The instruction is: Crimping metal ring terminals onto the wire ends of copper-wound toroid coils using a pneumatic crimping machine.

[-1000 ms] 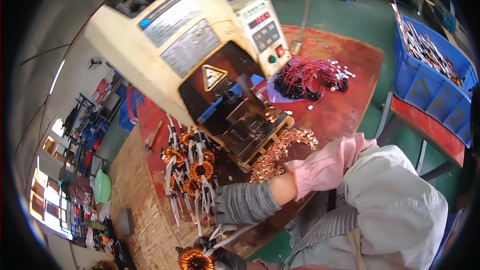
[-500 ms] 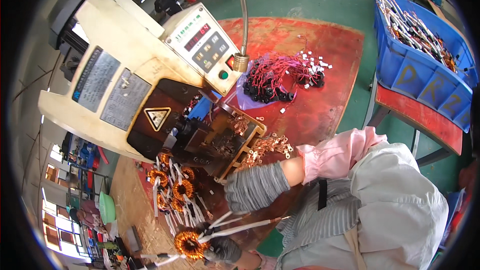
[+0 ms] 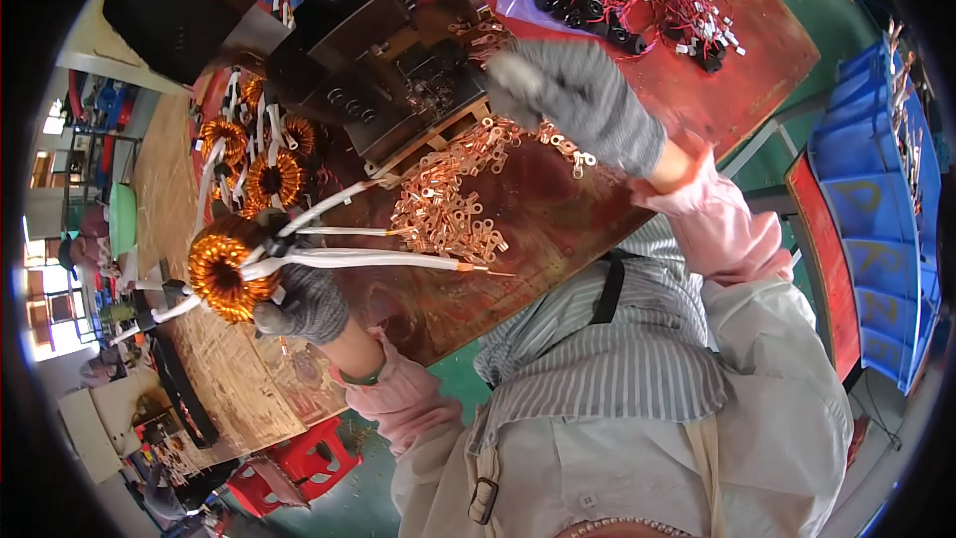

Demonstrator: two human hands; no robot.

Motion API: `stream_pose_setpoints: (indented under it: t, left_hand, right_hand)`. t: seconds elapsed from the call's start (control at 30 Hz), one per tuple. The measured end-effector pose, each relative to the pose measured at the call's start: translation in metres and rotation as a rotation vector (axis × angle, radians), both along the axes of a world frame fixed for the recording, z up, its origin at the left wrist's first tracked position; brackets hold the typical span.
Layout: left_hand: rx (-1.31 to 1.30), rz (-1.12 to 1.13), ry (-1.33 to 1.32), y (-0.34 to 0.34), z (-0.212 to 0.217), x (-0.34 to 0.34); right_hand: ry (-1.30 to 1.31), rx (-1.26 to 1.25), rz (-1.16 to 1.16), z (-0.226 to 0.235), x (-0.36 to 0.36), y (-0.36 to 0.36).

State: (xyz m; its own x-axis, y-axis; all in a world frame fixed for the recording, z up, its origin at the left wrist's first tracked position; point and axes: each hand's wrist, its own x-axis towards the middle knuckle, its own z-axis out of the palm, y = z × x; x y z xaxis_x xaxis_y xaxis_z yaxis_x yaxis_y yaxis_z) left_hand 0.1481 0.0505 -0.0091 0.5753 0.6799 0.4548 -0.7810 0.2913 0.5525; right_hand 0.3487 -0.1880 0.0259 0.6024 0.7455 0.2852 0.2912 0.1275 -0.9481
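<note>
Below the viewer, a person's two gray-gloved hands work over a red tabletop (image 3: 558, 204). At left, the left grip (image 3: 304, 307) is closed on the edge of a coil (image 3: 206, 264) — a ring wound with shiny orange wire. The thumb presses the lower right rim; the fingers behind are mostly hidden. The coil seems lifted, its round face and center hole turned toward the viewer. White leads (image 3: 373, 258) fan out rightward from it, the thickest ending in bare copper below a heap of copper connectors (image 3: 453, 189).

The right grip (image 3: 583, 100) hovers at the heap's upper right end, close beside a dark-fronted machine (image 3: 344, 70). Its fingers are bent and drawn together, but whether they pinch anything I cannot tell. More coils (image 3: 294, 174) lie clustered beyond the held one.

Judging by looks, the coil is dense and fairly heavy, hard and stiff, with smooth windings that may slip a little. A firm hold across the ring's thickness, thumb on one face and fingers on the other, suits it best. The leads look flexible and likely to sag — better guided by their white covering, near the tip, than tugged. Their bare ends could fray or bend. The connectors look light and rigid, best pinched singly.
</note>
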Motion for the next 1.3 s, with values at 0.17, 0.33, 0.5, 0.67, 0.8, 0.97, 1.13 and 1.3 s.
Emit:
stream_pose_setpoints:
  t: [0.17, 0.33, 0.5, 0.67, 0.8, 0.97, 1.13, 1.3]
  left_hand:
    - [-0.137, -0.245, -0.089, 0.027, -0.023, -0.005]
    - [-0.220, -0.274, -0.003, 0.029, -0.038, -0.001]
    - [-0.063, -0.128, 0.202, 0.019, -0.036, 0.006]
    - [-0.040, -0.104, 0.231, 0.016, -0.041, 0.006]
    - [-0.041, -0.101, 0.231, 0.015, -0.039, 0.007]
    - [-0.109, -0.093, 0.176, 0.025, -0.049, 0.003]
    - [-0.126, -0.165, 0.146, 0.023, -0.047, 0.009]
    - [-0.067, -0.109, 0.169, 0.020, -0.047, 0.011]
  right_hand:
    - [-0.873, -0.398, -0.072, -0.049, -0.007, -0.005]
    - [-1.124, -0.708, 0.027, -0.060, -0.012, 0.013]
    - [-1.215, -0.665, 0.117, -0.065, -0.011, 0.014]
    - [-1.195, -0.589, 0.161, -0.061, -0.013, 0.014]
    - [-0.495, -0.254, 0.214, -0.040, -0.017, 0.007]
    - [-0.335, -0.007, 0.223, -0.047, -0.012, 0.008]
    - [-0.389, 0.064, 0.129, -0.044, -0.005, 0.009]
    - [0.459, 0.022, 0.221, -0.029, -0.009, 0.003]
